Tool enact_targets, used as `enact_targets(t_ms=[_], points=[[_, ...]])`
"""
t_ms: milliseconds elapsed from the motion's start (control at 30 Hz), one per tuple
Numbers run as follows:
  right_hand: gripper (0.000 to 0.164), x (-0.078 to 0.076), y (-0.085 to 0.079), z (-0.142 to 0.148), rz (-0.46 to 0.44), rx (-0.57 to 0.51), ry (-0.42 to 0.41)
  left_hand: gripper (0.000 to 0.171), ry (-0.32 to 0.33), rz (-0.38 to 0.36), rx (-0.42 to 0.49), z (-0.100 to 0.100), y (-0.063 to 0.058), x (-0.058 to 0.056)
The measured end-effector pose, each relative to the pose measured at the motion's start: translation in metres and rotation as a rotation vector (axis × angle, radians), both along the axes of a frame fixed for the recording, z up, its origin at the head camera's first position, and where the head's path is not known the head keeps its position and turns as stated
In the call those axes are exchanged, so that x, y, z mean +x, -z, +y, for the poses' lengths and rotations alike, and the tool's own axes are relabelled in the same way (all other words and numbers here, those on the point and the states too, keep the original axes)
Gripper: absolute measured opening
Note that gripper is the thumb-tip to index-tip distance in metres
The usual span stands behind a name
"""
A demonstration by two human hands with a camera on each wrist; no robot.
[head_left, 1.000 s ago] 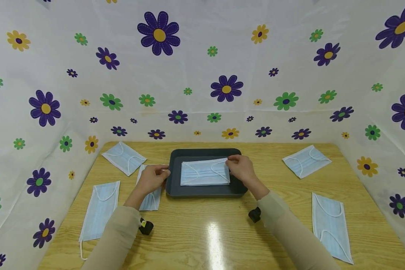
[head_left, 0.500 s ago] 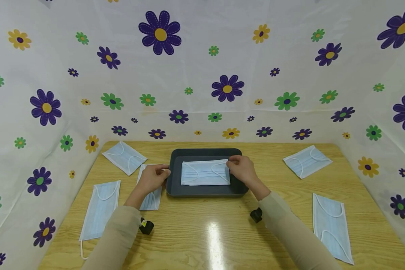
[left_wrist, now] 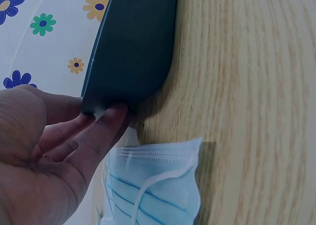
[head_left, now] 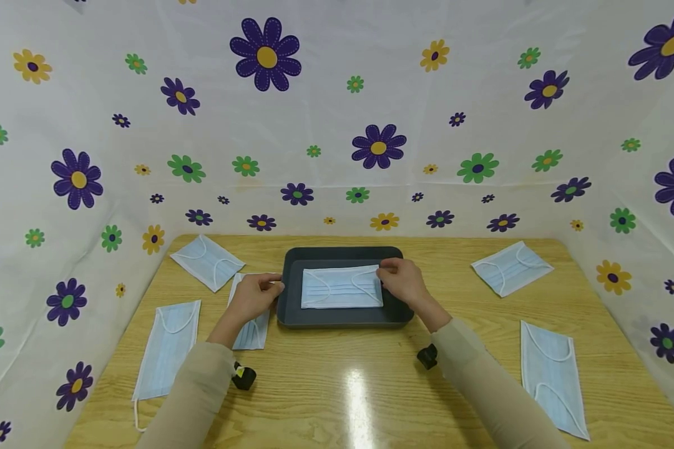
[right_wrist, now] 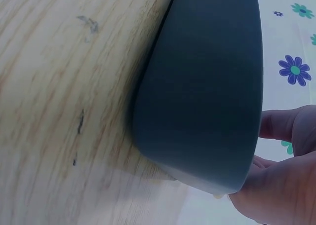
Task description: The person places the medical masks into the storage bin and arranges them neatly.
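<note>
In the head view a dark grey tray (head_left: 342,320) stands at the table's middle. Light blue pleated face masks (head_left: 341,288) lie flat inside it, seemingly stacked, ear loops up. My left hand (head_left: 254,295) is at the tray's left rim; in the left wrist view its thumb and fingers (left_wrist: 106,126) pinch the tray's edge. Reaching over the right rim, my right hand (head_left: 404,282) pinches the upper right corner of the top mask. The right wrist view shows the tray's outer wall (right_wrist: 202,96), which hides those fingertips and the masks.
Left of the tray lie a mask (head_left: 206,262) at the back, another mask (head_left: 167,349) nearer, and a third mask (head_left: 251,333) partly under my left hand. On the right are a back mask (head_left: 511,268) and a front mask (head_left: 553,377). A flowered cloth (head_left: 326,112) surrounds the table.
The top mask's upper right corner has sunk slightly since a second ago and lies flatter. Both hands have stayed nearly in place; the tray has not visibly moved.
</note>
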State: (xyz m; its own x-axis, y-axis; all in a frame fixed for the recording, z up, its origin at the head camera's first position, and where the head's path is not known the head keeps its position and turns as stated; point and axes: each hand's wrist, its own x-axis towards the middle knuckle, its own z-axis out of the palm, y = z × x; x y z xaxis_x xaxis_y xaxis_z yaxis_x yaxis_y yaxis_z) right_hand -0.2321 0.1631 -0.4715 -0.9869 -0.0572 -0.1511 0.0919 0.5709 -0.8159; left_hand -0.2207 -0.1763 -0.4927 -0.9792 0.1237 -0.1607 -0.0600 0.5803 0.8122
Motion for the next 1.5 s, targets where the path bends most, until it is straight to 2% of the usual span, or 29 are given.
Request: enact_targets(t_ms=[333,533,667,867,1067,1500], points=[[0.048,-0.001,-0.003,-0.001,-0.005,0.048,-0.076,0.041,0.001,0.001,0.003,0.001,-0.001,0.000],[0.046,-0.001,-0.004,0.000,0.008,0.066,-0.074,0.040,0.009,0.017,-0.002,0.000,0.000,0.000],[0.045,0.000,-0.005,0.002,0.008,0.041,-0.071,0.040,0.012,0.022,-0.008,0.000,0.000,0.000],[0.043,0.002,-0.009,0.010,-0.005,-0.086,-0.049,0.040,0.011,0.021,-0.002,0.000,-0.001,0.001],[0.041,0.006,-0.016,0.028,-0.011,-0.208,-0.021,0.041,0.005,0.010,0.007,0.001,0.001,0.001],[0.048,0.027,-0.030,0.092,0.022,-0.241,0.042,0.041,-0.011,0.016,-0.021,0.001,0.004,-0.002]])
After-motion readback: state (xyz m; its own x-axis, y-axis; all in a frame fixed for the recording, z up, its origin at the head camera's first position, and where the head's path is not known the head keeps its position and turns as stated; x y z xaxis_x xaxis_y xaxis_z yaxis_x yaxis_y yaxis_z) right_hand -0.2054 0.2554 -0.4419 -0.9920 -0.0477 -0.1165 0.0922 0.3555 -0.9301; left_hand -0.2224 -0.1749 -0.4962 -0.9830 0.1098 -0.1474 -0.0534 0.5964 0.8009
